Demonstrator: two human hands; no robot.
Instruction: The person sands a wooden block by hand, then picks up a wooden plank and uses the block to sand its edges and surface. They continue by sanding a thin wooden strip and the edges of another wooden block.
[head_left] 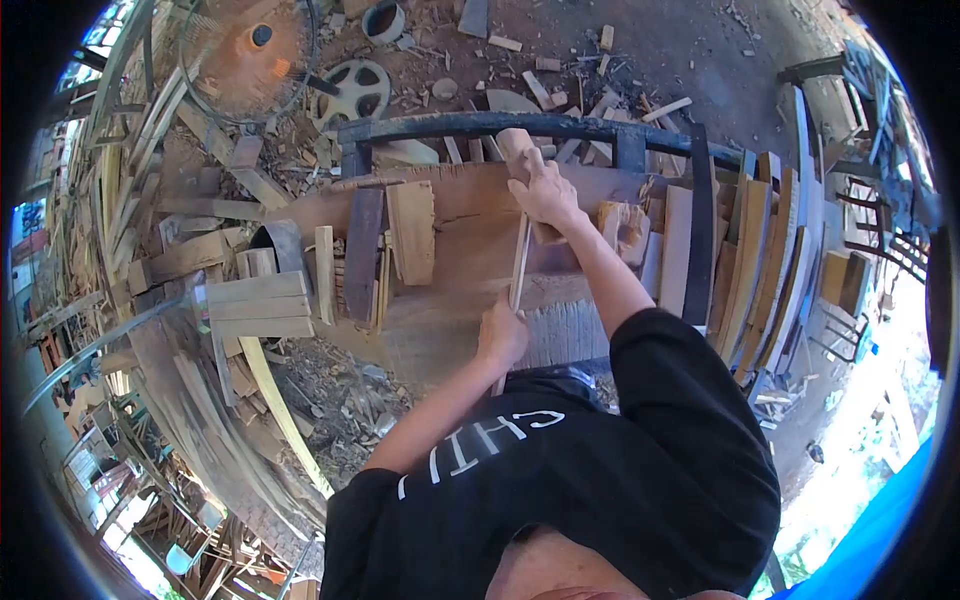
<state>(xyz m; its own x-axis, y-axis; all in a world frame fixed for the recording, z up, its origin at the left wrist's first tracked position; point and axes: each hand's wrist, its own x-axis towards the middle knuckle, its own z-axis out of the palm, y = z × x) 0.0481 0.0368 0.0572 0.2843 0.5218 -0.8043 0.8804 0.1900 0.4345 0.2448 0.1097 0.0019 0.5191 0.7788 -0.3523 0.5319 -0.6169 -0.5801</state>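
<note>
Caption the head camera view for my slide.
Left hand holds a thin wooden strip on the workbench; right hand grips a wooden block.

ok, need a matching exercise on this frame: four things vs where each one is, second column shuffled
Things:
1. thin wooden strip
2. wooden block
3. wire-caged fan
4. stacked planks

Places:
A. on the ground, far upper left of the view
B. gripped by the right hand
C. piled left of the workbench
D. lower end in the left hand

Pairs: 1-D, 2-B, 3-A, 4-C
</note>
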